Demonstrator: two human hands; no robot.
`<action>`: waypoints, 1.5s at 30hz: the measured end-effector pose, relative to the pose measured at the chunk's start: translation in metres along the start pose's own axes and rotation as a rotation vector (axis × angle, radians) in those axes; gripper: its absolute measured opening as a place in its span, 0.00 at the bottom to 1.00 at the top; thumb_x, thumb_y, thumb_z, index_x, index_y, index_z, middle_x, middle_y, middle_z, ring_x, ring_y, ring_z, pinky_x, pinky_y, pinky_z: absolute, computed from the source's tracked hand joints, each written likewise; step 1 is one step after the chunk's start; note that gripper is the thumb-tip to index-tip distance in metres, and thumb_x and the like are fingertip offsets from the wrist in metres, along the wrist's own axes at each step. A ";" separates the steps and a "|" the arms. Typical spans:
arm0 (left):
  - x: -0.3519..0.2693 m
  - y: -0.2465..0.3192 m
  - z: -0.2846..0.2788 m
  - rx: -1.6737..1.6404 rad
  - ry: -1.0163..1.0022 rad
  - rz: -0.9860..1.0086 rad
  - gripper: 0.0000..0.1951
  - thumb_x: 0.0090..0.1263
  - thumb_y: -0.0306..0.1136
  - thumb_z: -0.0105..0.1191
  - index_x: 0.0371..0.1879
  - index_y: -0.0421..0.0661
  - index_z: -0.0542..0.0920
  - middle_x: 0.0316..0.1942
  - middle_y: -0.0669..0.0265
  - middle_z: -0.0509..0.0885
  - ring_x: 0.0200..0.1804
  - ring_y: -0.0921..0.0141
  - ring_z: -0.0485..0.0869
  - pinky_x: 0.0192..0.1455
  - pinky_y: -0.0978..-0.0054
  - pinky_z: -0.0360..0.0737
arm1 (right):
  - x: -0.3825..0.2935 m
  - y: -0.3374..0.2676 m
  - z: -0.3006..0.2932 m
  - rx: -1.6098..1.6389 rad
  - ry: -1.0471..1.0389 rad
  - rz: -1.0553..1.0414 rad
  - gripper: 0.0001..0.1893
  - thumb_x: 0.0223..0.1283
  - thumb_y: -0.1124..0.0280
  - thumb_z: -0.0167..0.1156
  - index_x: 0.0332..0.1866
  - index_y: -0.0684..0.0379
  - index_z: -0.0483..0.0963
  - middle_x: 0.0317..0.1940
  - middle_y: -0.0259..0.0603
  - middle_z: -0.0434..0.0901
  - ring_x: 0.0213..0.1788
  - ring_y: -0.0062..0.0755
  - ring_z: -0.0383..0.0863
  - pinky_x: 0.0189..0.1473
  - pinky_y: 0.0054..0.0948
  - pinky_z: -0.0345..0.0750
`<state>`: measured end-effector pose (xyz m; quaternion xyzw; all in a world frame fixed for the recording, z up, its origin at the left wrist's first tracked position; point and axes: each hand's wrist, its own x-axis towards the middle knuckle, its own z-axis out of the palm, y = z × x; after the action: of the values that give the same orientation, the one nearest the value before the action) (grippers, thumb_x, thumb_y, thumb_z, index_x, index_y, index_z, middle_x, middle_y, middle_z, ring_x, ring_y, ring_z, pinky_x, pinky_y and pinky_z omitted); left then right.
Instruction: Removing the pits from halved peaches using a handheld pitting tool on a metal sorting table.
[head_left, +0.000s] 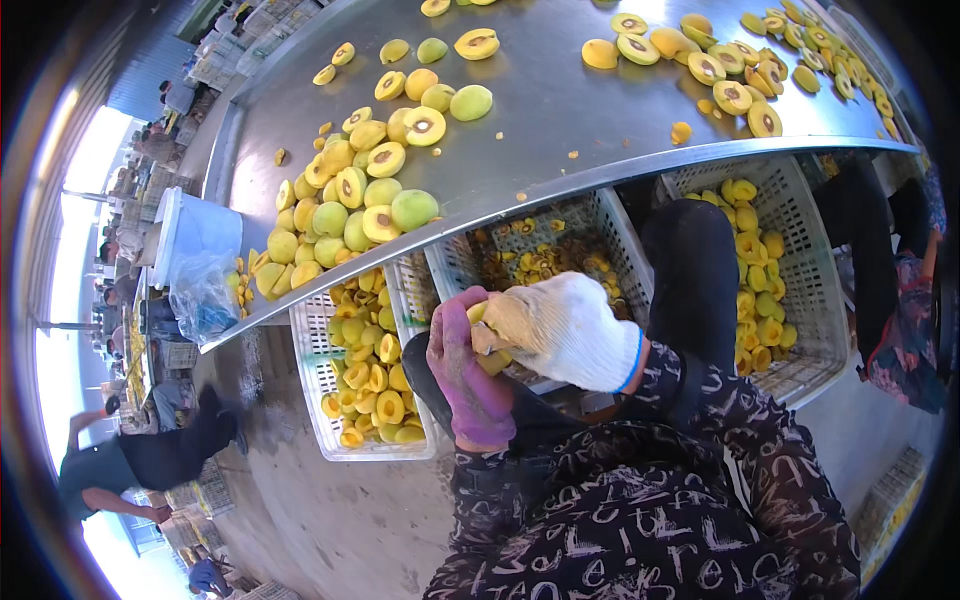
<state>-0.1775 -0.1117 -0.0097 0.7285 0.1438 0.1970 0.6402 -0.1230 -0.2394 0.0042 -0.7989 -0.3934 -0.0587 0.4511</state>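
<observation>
My left hand (472, 375), in a stained purple glove, grips a yellow stone-fruit piece (495, 362) above my lap. Against it from the right presses my right hand (555, 326), in a white knit glove with brown-stained fingers. That hand is curled round what looks like a small tool (484, 342); only a bit of it shows at the fingertips, the rest is hidden. Just beyond my hands, a plastic crate (626, 232) under the table holds scraps and pits. To the left, a white crate (315, 405) contains pitted fruit halves (390, 407).
A metal table (525, 150) crosses in front, its raised edge above the crates. Fruit (330, 217) is heaped on its left; more halves (727, 97) lie right. A bucket (199, 229) and plastic bag (202, 296) are left. Another crate (814, 300) stands right. People (142, 457) are nearby.
</observation>
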 end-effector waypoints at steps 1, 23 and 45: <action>0.000 -0.001 -0.001 -0.144 -0.029 -0.065 0.22 0.80 0.48 0.40 0.51 0.40 0.76 0.43 0.59 0.82 0.43 0.65 0.84 0.48 0.69 0.81 | -0.003 0.002 -0.001 0.043 0.027 -0.046 0.08 0.60 0.61 0.60 0.38 0.51 0.73 0.28 0.40 0.78 0.29 0.46 0.82 0.29 0.42 0.76; -0.003 0.022 0.008 -0.452 0.143 -0.235 0.26 0.80 0.52 0.35 0.48 0.37 0.75 0.42 0.56 0.82 0.38 0.67 0.84 0.42 0.71 0.83 | -0.039 -0.035 0.037 -0.202 0.038 0.265 0.14 0.68 0.59 0.59 0.39 0.60 0.69 0.16 0.42 0.72 0.19 0.42 0.79 0.19 0.38 0.71; 0.008 -0.016 -0.009 -0.299 0.049 0.043 0.28 0.79 0.57 0.41 0.54 0.39 0.74 0.48 0.58 0.81 0.43 0.66 0.83 0.50 0.71 0.80 | -0.019 -0.007 0.035 0.625 -0.236 0.534 0.18 0.73 0.54 0.52 0.43 0.61 0.72 0.24 0.50 0.80 0.25 0.48 0.83 0.28 0.45 0.77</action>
<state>-0.1737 -0.0977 -0.0235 0.6230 0.1129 0.2474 0.7335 -0.1497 -0.2211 -0.0202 -0.6987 -0.2205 0.2742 0.6229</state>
